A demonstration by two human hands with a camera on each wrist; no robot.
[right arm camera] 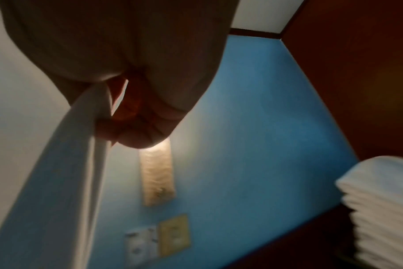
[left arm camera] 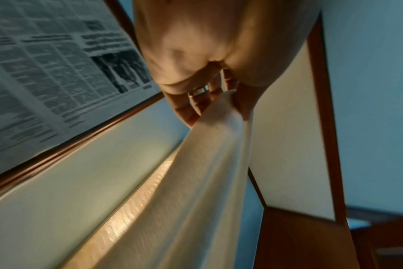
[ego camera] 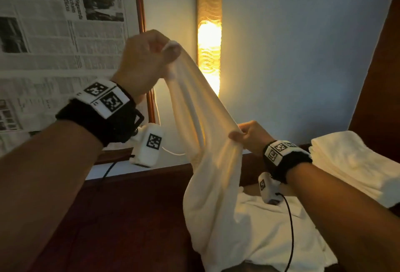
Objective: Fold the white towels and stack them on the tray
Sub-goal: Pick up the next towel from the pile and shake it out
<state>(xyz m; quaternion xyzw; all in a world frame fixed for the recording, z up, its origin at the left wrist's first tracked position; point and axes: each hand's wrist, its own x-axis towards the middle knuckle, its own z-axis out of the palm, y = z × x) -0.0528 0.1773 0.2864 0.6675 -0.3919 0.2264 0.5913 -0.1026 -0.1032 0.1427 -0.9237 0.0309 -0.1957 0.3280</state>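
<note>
A white towel hangs in the air between both hands, its lower part draping down onto more white towels on the dark wooden surface. My left hand is raised high and pinches one end of the towel. My right hand is lower and to the right and pinches the towel's edge. A stack of folded white towels stands at the right; the stack shows several layers in the right wrist view. The tray is hidden.
A lit wall lamp glows straight behind the towel. A framed newspaper hangs on the wall at the left. A dark wooden panel rises at the right. Wall sockets sit below the lamp.
</note>
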